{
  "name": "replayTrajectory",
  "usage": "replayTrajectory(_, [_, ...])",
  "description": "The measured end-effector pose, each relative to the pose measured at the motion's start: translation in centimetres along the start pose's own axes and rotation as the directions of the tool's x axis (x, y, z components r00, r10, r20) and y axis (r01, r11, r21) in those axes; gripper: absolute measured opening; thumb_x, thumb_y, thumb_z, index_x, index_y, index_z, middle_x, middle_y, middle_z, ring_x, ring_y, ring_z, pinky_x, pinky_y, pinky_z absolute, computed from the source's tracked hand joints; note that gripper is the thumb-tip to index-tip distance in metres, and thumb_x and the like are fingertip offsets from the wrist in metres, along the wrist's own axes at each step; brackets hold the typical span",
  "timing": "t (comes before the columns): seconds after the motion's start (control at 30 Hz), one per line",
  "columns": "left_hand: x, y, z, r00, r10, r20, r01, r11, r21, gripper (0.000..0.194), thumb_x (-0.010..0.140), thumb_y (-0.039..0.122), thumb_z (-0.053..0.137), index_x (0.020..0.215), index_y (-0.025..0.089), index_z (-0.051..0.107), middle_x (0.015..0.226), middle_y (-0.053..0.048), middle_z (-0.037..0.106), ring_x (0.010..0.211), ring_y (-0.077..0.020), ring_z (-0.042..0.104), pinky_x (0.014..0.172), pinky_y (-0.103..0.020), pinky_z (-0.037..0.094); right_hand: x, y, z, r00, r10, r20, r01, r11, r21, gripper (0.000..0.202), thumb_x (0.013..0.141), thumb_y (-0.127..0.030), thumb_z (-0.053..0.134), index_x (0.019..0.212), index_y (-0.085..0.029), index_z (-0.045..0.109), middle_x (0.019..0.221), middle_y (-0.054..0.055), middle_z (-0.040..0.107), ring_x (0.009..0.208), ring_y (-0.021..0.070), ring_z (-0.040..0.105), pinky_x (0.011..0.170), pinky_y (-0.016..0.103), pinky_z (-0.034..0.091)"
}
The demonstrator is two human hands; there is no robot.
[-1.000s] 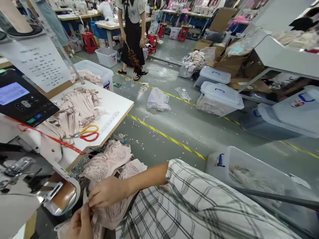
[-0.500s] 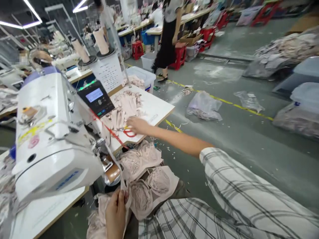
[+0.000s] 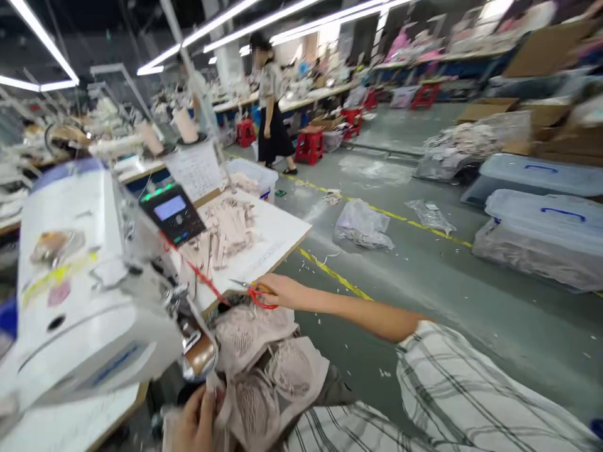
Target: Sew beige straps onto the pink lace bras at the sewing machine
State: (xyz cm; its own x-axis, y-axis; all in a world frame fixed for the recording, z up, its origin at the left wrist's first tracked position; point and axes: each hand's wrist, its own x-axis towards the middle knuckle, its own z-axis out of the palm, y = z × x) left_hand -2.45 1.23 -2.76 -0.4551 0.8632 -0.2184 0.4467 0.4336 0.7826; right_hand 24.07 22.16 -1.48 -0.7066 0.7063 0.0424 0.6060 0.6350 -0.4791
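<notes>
My right hand (image 3: 273, 290) is closed on the handles of red and yellow scissors (image 3: 260, 296), at the edge of the white table (image 3: 277, 235); the blades point left. My left hand (image 3: 196, 414) pinches the edge of a beige lace bra (image 3: 254, 402), just below the sewing machine's metal arm. More beige lace cups (image 3: 240, 333) lie over the lap and against the table edge. The white sewing machine (image 3: 94, 270) fills the left side. Beige fabric strips (image 3: 230, 226) are piled on the table beside the control panel (image 3: 173, 210).
A red tape (image 3: 200, 274) runs from the panel to the table's front edge. Behind the table stands a clear bin (image 3: 266, 179). A person (image 3: 273, 107) in a black skirt walks beyond it. Plastic bags (image 3: 362, 223) and lidded boxes (image 3: 546, 213) lie on the floor at right.
My right hand has moved from the strips to the table's front edge and lifted the scissors. The view has tilted up and turned right. My left hand still pinches the bra.
</notes>
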Motion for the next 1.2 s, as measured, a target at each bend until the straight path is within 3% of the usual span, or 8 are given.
replayTrajectory(0.07, [-0.9,1.0,-0.6,0.998,-0.015,0.054,0.020,0.995,-0.099,0.045,0.076,0.058,0.061,0.090,0.017,0.073,0.095,-0.011,0.078,0.097,-0.0313,0.071,0.087,-0.039,0.056,-4.3,-2.0,1.2,1.000,0.000,-0.011,0.002,0.987,0.159,0.042,0.088,-0.026,0.058,0.128,-0.017,0.052,0.121,0.012,0.065,0.106,0.0221,0.064,0.089,0.033,0.051])
replayTrajectory(0.13, [-1.5,1.6,-0.8,0.993,-0.061,0.106,0.089,0.953,-0.288,0.044,0.079,0.055,0.062,0.096,0.016,0.072,0.096,-0.010,0.076,0.093,-0.0262,0.070,0.087,-0.035,0.055,-7.8,-3.9,2.2,1.000,0.009,0.016,-0.013,0.965,0.263,0.049,0.082,-0.032,0.066,0.129,-0.021,0.054,0.124,0.011,0.064,0.107,0.0239,0.065,0.090,0.037,0.053])
replayTrajectory(0.27, [-1.5,1.1,-0.5,0.973,-0.121,0.196,0.210,0.818,-0.535,0.035,0.082,0.049,0.066,0.092,0.015,0.071,0.087,-0.006,0.074,0.084,-0.0175,0.067,0.081,-0.027,0.051,-11.0,-6.6,4.4,0.993,-0.102,0.063,0.081,0.960,0.267,0.040,0.086,-0.030,0.062,0.125,-0.025,0.058,0.125,0.010,0.066,0.107,0.0235,0.066,0.087,0.038,0.057])
replayTrajectory(0.5, [-2.7,0.2,-0.3,0.964,-0.087,0.250,0.221,0.784,-0.580,0.029,0.088,0.044,0.062,0.096,0.017,0.071,0.085,-0.003,0.071,0.078,-0.0139,0.062,0.073,-0.023,0.048,-9.1,-9.6,8.1,0.980,-0.194,-0.035,0.197,0.954,0.227,0.040,0.086,-0.030,0.062,0.126,-0.027,0.057,0.120,0.010,0.067,0.107,0.0257,0.067,0.086,0.043,0.060])
replayTrajectory(0.83, [-2.8,1.3,-1.2,0.963,-0.063,0.260,0.160,0.914,-0.373,0.021,0.094,0.027,0.046,0.088,0.018,0.064,0.085,-0.002,0.066,0.080,-0.0146,0.059,0.072,-0.023,0.046,-6.8,-9.9,8.2,0.973,-0.221,0.062,0.196,0.939,0.283,0.036,0.091,-0.028,0.058,0.128,-0.025,0.057,0.121,0.009,0.068,0.103,0.0223,0.069,0.079,0.035,0.059])
replayTrajectory(1.0, [-2.7,0.8,-1.5,0.968,-0.073,0.239,0.176,0.879,-0.444,0.031,0.096,0.044,0.050,0.078,0.019,0.055,0.070,0.003,0.052,0.061,-0.0096,0.046,0.058,-0.020,0.039,-8.3,-8.9,8.5,0.993,-0.120,0.020,0.103,0.914,0.392,0.038,0.087,-0.021,0.058,0.125,-0.029,0.057,0.113,0.007,0.070,0.095,0.0210,0.070,0.075,0.033,0.058])
replayTrajectory(1.1, [-2.6,0.6,-2.0,0.972,-0.086,0.220,0.182,0.867,-0.464,0.035,0.094,0.051,0.054,0.081,0.019,0.058,0.074,0.001,0.056,0.062,-0.0097,0.047,0.054,-0.019,0.038,-8.9,-8.7,8.8,0.993,-0.101,-0.062,0.118,0.891,0.438,0.044,0.079,-0.024,0.065,0.122,-0.028,0.055,0.116,0.009,0.067,0.103,0.0250,0.067,0.079,0.037,0.058])
replayTrajectory(1.2, [-2.5,0.8,-2.2,0.969,-0.087,0.230,0.184,0.876,-0.445,0.034,0.093,0.052,0.056,0.086,0.019,0.063,0.079,-0.001,0.062,0.068,-0.0112,0.053,0.056,-0.019,0.040,-8.8,-9.0,9.2,0.992,-0.119,-0.044,0.126,0.887,0.445,0.050,0.075,-0.025,0.068,0.124,-0.028,0.054,0.119,0.010,0.065,0.105,0.0258,0.065,0.079,0.038,0.057])
